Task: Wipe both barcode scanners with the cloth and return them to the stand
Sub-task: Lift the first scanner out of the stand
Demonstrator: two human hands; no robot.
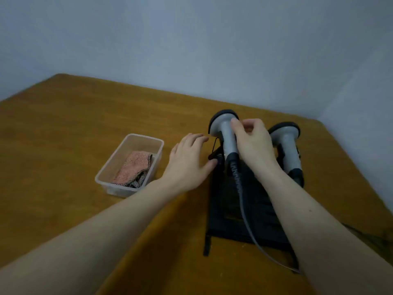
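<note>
Two grey barcode scanners with black heads sit on a black stand [227, 213] at the right of the wooden table. My right hand [255, 143] curls round the handle of the left scanner [225, 128], its index finger lying up toward the head. That scanner's grey cable [244, 209] trails back over the stand. Just right of my right hand is the right scanner [286, 135], untouched. Beside the stand's left edge hovers my left hand [189, 160], fingers relaxed and its thumb tip touching the stand. A pink patterned cloth [134, 169] lies folded in a container.
The clear plastic container [110, 165] holding the cloth stands left of my left hand. A pale wall runs behind the wooden table [63, 128] and meets a corner at the right. The table's right edge passes close behind the right scanner.
</note>
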